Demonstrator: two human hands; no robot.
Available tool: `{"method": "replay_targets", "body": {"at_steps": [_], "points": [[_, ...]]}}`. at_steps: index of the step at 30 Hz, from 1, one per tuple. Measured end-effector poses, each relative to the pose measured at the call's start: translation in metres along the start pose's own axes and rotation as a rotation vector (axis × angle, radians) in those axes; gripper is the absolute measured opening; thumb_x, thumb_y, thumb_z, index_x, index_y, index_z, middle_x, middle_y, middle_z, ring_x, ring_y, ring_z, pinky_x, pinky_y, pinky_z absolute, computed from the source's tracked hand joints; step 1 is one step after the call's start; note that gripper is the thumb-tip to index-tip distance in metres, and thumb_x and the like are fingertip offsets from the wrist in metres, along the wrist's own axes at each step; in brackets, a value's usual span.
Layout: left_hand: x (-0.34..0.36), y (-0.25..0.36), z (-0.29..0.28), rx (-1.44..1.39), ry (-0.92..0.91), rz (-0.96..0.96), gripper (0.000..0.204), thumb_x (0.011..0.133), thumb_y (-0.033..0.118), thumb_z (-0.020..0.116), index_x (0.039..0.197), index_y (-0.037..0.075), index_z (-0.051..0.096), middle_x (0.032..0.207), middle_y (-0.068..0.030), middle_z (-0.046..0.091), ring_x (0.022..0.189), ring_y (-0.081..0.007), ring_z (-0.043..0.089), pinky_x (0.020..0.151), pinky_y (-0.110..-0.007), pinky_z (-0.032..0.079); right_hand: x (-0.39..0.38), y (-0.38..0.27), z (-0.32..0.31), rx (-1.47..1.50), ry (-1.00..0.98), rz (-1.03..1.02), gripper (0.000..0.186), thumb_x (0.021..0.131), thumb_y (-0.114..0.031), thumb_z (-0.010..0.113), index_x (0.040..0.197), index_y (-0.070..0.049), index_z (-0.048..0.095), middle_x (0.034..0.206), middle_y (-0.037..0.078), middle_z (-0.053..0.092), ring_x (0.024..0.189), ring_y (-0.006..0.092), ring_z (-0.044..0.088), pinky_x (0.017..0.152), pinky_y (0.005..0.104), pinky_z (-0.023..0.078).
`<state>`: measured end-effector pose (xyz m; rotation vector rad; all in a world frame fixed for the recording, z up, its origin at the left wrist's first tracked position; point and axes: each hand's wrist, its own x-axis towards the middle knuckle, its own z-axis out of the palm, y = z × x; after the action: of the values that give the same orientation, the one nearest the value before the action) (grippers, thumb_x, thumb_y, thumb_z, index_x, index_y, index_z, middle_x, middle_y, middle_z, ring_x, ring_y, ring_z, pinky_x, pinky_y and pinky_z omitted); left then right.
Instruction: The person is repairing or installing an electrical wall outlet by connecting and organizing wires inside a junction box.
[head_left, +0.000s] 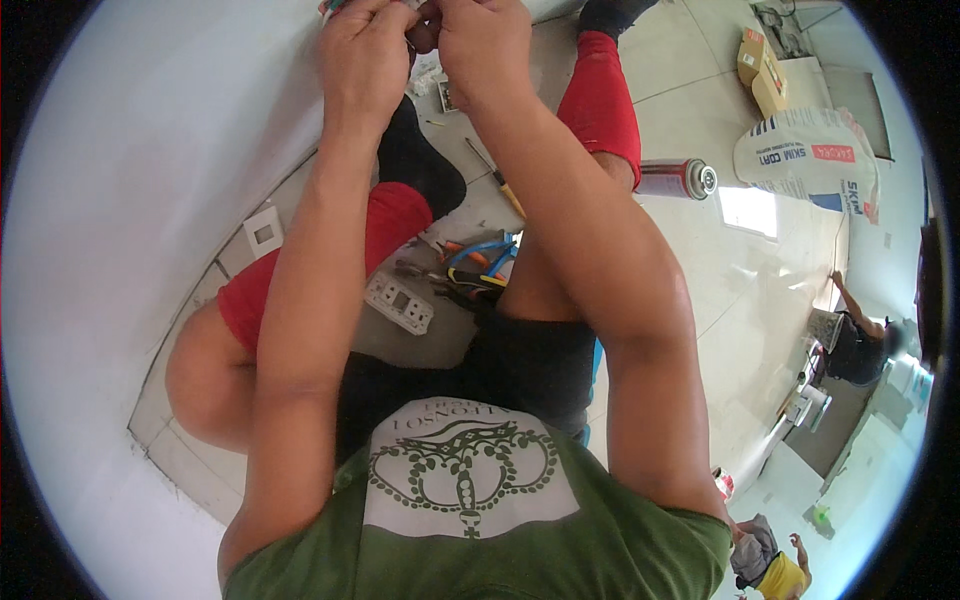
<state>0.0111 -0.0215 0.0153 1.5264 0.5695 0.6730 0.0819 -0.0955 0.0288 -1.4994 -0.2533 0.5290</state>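
My left hand [368, 45] and my right hand [478, 45] are raised close together against the white wall [150, 200], fingers closed on something I cannot make out at the top edge. A small bit of coloured material [330, 8] shows by my left fingertips. Below them, on the tiles between my legs, lie a white socket faceplate [398, 304], a yellow-handled screwdriver [508, 195] and several pliers [476, 277] with blue, orange and yellow-black handles. A white square frame [263, 232] lies near the wall.
A spray can [675, 178] lies beside my right leg. A large white sack [800, 160] and a cardboard box [762, 70] are at upper right. One person [855, 345] works at far right, another [775, 570] at lower right.
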Motion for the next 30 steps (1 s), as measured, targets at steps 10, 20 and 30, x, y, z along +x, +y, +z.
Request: {"method": "replay_targets", "body": {"at_steps": [10,20,30], "points": [[-0.004,0.000,0.000,-0.050,-0.002,0.129,0.043,0.099,0.009,0.049,0.137,-0.004,0.063,0.110,-0.0083,0.072,0.067,-0.0079,0.048,0.058,-0.025,0.041,0.017,0.017,0.002,-0.606,0.278,-0.641,0.030,0.102,-0.023,0.059,0.096,0.005,0.066,0.080,0.020,0.068,0.071,0.0302,0.067,0.067,0.0403,0.052],[-0.003,0.002,-0.006,0.004,-0.022,0.007,0.046,0.096,0.009,0.047,0.138,-0.004,0.062,0.109,-0.0060,0.071,0.064,-0.0070,0.045,0.055,-0.024,0.039,0.009,0.008,-0.001,-0.820,0.147,-0.562,0.031,0.103,-0.025,0.055,0.095,0.003,0.063,0.085,0.022,0.068,0.071,0.0374,0.066,0.069,0.0448,0.054],[0.001,-0.005,-0.006,-0.126,-0.052,0.094,0.048,0.097,0.009,0.043,0.140,-0.003,0.061,0.105,-0.0077,0.070,0.067,-0.0076,0.048,0.060,-0.025,0.043,0.011,-0.004,0.006,-0.903,0.178,-0.532,0.026,0.101,-0.019,0.057,0.086,0.001,0.063,0.075,0.019,0.067,0.072,0.0327,0.070,0.069,0.0396,0.057]]}}
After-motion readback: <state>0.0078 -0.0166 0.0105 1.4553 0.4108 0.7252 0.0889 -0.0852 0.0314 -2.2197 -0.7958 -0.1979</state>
